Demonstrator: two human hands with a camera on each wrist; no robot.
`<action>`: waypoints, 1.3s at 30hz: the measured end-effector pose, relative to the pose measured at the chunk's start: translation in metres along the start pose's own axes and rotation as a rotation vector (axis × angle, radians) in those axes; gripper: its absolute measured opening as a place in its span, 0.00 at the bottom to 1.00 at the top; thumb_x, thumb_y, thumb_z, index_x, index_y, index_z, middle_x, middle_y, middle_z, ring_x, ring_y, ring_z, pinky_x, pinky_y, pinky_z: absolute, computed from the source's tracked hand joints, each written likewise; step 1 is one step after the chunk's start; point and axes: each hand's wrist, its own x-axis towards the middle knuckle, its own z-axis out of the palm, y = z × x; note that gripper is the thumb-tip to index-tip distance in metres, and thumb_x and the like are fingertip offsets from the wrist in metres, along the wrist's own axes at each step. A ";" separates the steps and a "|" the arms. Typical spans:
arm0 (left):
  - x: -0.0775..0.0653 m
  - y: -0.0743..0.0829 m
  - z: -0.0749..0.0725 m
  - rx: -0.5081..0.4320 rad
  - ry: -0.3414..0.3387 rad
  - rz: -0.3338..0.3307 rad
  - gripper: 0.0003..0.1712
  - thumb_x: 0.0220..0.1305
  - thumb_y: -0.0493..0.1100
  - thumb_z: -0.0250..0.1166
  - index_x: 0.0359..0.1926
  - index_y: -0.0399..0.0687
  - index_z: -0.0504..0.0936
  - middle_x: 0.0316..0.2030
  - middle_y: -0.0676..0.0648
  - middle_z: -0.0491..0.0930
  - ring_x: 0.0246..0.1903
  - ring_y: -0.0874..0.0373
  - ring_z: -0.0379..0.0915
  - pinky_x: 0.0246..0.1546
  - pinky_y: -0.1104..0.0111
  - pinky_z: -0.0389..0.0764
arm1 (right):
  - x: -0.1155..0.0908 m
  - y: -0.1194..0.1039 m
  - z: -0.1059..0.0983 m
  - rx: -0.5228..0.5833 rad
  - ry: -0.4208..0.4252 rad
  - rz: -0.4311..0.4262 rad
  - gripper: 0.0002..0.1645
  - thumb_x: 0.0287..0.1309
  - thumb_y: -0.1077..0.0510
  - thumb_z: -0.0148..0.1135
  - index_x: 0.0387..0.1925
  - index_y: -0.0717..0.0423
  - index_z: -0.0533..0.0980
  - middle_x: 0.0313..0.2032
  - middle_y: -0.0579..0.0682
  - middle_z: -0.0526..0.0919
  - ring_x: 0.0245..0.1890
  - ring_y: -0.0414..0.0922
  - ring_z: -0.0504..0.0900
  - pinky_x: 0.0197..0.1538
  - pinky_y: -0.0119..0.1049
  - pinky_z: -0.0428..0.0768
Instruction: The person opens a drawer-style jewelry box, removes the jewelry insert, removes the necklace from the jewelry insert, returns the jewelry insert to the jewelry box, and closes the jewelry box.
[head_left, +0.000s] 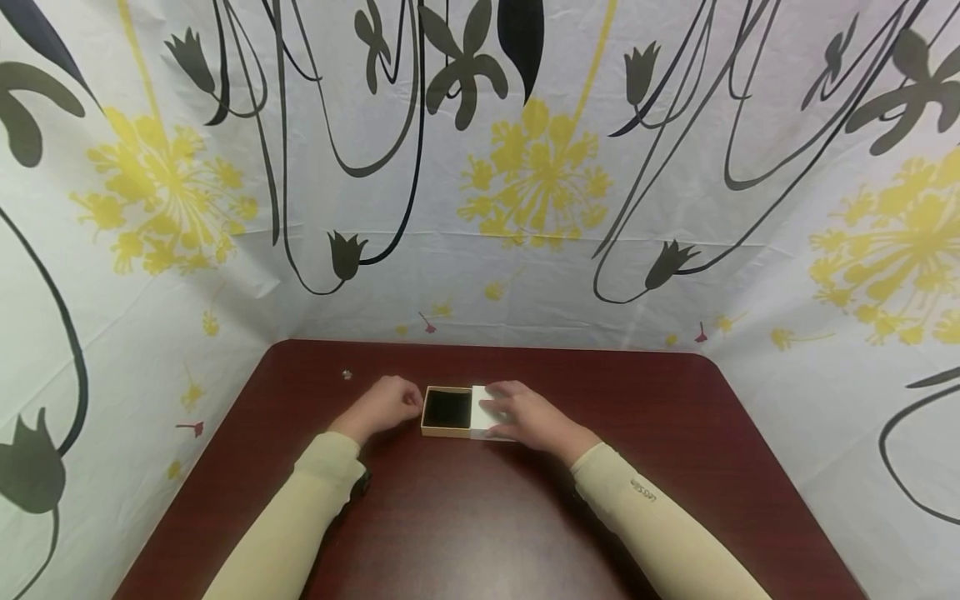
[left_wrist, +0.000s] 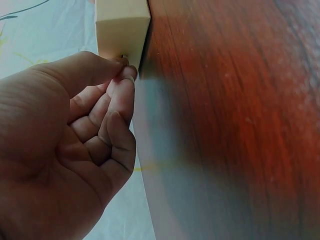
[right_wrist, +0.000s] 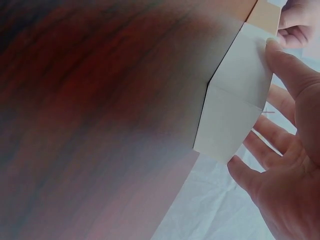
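Observation:
A small slide-out box lies on the table, its tan drawer [head_left: 447, 412] pulled partly out to the left of its white sleeve [head_left: 482, 414]. The drawer has a black interior. My left hand [head_left: 390, 402] is at the drawer's left end. In the left wrist view, thumb and forefinger pinch a small pull at a hole in the drawer's end face [left_wrist: 122, 37]; the fingertips mostly hide it. My right hand [head_left: 536, 417] holds the sleeve, with the thumb on its near edge and the other fingers across its top and far side, as the right wrist view shows [right_wrist: 290, 135].
The dark red wooden table [head_left: 480, 517] has rounded far corners. A tiny shiny object [head_left: 347, 375] lies on it, behind and left of my left hand. White cloth [head_left: 480, 292] with flower prints hangs around the table's far and side edges.

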 end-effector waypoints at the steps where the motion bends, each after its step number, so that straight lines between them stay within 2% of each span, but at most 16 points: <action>1: 0.000 0.000 0.000 0.002 0.001 -0.002 0.07 0.71 0.35 0.71 0.35 0.51 0.90 0.33 0.55 0.86 0.36 0.60 0.81 0.45 0.57 0.86 | 0.000 0.000 0.000 -0.002 0.004 -0.004 0.32 0.67 0.45 0.80 0.67 0.55 0.85 0.71 0.60 0.79 0.72 0.59 0.76 0.73 0.53 0.76; 11: 0.003 0.002 0.002 0.014 0.011 -0.041 0.06 0.72 0.37 0.72 0.35 0.50 0.90 0.32 0.55 0.86 0.34 0.60 0.80 0.44 0.57 0.85 | 0.000 -0.001 0.000 0.002 0.006 0.005 0.32 0.67 0.46 0.81 0.67 0.55 0.85 0.71 0.60 0.79 0.72 0.60 0.76 0.73 0.54 0.76; 29: 0.002 0.004 0.004 0.019 0.014 -0.062 0.06 0.71 0.39 0.73 0.34 0.49 0.89 0.30 0.54 0.85 0.31 0.59 0.79 0.42 0.58 0.85 | 0.000 -0.003 -0.002 0.029 -0.016 0.031 0.33 0.69 0.46 0.79 0.69 0.54 0.83 0.73 0.59 0.78 0.74 0.59 0.74 0.74 0.53 0.75; 33: 0.001 0.007 0.006 0.016 0.028 -0.092 0.07 0.70 0.39 0.73 0.31 0.50 0.88 0.28 0.54 0.83 0.29 0.57 0.78 0.40 0.59 0.84 | 0.000 -0.004 -0.002 0.037 -0.020 0.036 0.33 0.69 0.46 0.79 0.70 0.54 0.83 0.73 0.59 0.78 0.74 0.59 0.74 0.74 0.53 0.75; 39: -0.001 0.013 0.006 0.011 0.033 -0.100 0.08 0.70 0.38 0.73 0.31 0.50 0.87 0.27 0.53 0.82 0.28 0.56 0.76 0.38 0.59 0.82 | -0.001 -0.004 -0.001 0.039 -0.012 0.034 0.33 0.68 0.46 0.79 0.69 0.54 0.84 0.73 0.59 0.78 0.73 0.59 0.74 0.74 0.53 0.75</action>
